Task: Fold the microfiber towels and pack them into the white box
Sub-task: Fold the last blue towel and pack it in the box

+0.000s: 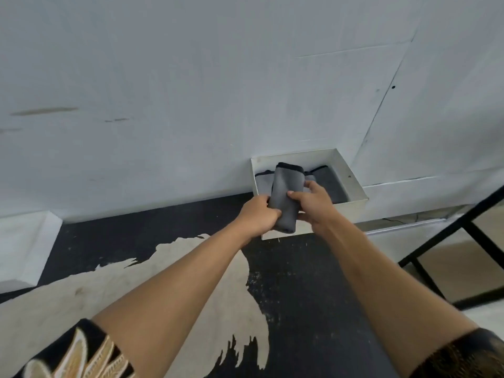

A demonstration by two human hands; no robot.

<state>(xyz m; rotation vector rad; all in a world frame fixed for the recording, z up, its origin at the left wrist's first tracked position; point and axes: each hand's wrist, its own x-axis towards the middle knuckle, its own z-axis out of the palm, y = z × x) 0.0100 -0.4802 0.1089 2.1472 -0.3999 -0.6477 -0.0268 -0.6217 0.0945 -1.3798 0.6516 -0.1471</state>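
A: What is held?

B: A folded grey towel (287, 190) is gripped at its near end by the left hand (259, 215) and the right hand (313, 204), with fingers curled round it from either side.

A: Where is it held?

B: Over the near wall of the white box (342, 214), above packed towels (330, 184). The box is set on the black desk (300, 282), against the wall (163, 105).

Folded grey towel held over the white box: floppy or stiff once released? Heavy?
Probably soft yet compact: the folded towel juts past the left hand and right hand without drooping. Likely light: a finger grip carries it. May spring open in the white box.
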